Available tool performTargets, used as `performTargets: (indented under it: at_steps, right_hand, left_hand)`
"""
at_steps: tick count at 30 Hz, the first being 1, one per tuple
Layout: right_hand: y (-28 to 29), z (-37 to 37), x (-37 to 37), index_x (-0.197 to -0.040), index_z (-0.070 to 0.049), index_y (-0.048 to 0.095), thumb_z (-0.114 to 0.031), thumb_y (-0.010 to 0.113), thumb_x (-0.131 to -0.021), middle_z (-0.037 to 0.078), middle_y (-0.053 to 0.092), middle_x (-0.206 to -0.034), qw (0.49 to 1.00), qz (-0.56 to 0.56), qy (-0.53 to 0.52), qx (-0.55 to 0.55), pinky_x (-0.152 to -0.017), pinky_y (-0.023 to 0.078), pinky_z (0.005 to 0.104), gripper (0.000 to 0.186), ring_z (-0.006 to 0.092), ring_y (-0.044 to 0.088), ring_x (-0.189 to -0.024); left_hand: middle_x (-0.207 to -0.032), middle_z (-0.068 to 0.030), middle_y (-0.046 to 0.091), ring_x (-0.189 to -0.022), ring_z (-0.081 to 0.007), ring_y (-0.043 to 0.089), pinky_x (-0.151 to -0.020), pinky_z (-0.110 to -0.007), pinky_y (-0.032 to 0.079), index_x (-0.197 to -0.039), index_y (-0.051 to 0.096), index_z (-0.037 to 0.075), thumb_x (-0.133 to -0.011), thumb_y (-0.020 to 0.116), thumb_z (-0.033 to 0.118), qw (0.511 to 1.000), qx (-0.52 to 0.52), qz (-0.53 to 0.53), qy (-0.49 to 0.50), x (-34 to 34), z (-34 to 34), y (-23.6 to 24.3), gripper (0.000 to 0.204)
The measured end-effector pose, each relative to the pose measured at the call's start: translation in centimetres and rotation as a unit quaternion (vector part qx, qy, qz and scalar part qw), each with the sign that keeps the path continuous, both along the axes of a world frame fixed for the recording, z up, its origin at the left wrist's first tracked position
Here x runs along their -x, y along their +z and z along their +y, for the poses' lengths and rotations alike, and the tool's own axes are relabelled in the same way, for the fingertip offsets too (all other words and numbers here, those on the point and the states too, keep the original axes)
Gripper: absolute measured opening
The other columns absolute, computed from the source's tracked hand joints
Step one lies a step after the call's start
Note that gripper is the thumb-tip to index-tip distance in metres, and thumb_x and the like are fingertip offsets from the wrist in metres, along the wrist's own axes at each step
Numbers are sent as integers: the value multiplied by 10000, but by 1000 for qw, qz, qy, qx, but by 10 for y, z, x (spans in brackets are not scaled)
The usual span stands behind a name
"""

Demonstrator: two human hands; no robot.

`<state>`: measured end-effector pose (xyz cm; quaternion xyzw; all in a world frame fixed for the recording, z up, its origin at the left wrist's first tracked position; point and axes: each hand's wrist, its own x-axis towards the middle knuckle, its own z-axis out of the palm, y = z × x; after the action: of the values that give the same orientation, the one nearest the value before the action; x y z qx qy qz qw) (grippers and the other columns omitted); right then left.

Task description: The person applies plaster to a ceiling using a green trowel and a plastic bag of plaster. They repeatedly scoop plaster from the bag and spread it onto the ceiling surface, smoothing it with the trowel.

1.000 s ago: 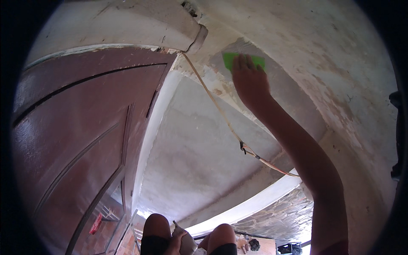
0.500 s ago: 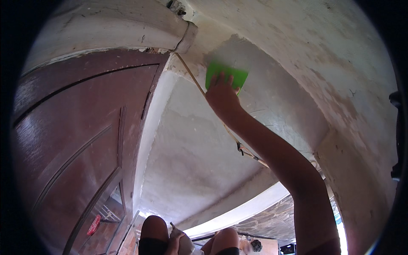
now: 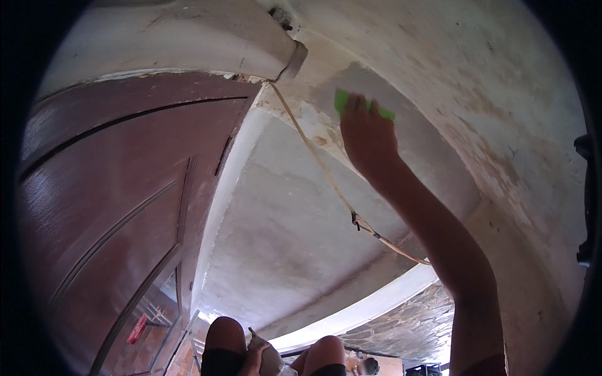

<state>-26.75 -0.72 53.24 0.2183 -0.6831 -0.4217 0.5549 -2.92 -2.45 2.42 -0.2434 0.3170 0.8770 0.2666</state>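
My right hand (image 3: 369,133) is up at the wall, its fingers closed over a green flat plastic spreader (image 3: 342,101). The spreader lies at the darker grey, damp-looking plaster patch (image 3: 406,94), tilted so that mostly its upper left corner and right edge show past my fingers. Low in the view, between my bent knees, my left hand (image 3: 253,360) is closed at the side of a grey rounded thing (image 3: 271,361). A thin dark tip sticks up from it; its kind is unclear and its lower part is cut off by the frame.
A brown panelled door (image 3: 119,169) fills the left side. A thin cable (image 3: 313,153) with a dark knotted joint hangs across the grey wall (image 3: 295,213), passing behind my right forearm. A pale rounded beam (image 3: 169,41) runs above the door. Stone paving (image 3: 401,319) shows lower right.
My right hand has moved to the right with the green spreader, which now shows less of its face. The view has shifted slightly. My left hand stays between my knees.
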Motion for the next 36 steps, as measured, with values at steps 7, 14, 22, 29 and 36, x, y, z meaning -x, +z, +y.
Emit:
performTargets:
  at_steps: [7,14,22,29,36]
  right_hand:
    - [31,-49,69,-1315,99,471,-126,624,-854,273,521,-1293,994,-52,-27,97,-780,534,613,536,458,524,-1172]
    - [1,-25,96,-1327,116,449,-100,619,-854,328,488,-1309,996,-51,-8,67,-730,559,652,547,533,542,-1124]
    - [-62,15,48,-1325,127,443,-92,585,-867,319,503,-1314,985,-156,-58,-47,-731,582,587,527,509,562,-1113]
    - [-46,12,-2,-1280,101,486,-73,617,-819,232,626,-1182,996,-75,-31,25,-632,599,426,510,372,678,-950]
    - [30,-5,39,-1262,86,505,-82,618,-832,220,632,-1137,995,-14,-31,90,-576,587,473,475,391,666,-968]
  left_hand:
    - [-774,-64,559,-651,-225,575,-580,-398,476,-947,537,142,-809,647,337,1000,1,1,-1,7,10,7,262]
    - [-757,-61,555,-634,-220,569,-566,-393,470,-928,537,143,-817,640,338,1000,3,-7,-1,8,11,6,247]
    - [-739,-57,550,-614,-216,561,-549,-386,463,-907,537,144,-826,633,340,1000,3,-1,-1,1,5,5,233]
    - [-723,-54,546,-597,-211,555,-535,-380,456,-889,536,145,-834,627,341,1000,-1,10,-3,-2,2,1,223]
    - [-707,-50,542,-580,-207,548,-520,-374,450,-870,536,145,-842,621,343,1000,4,5,-13,3,8,4,216]
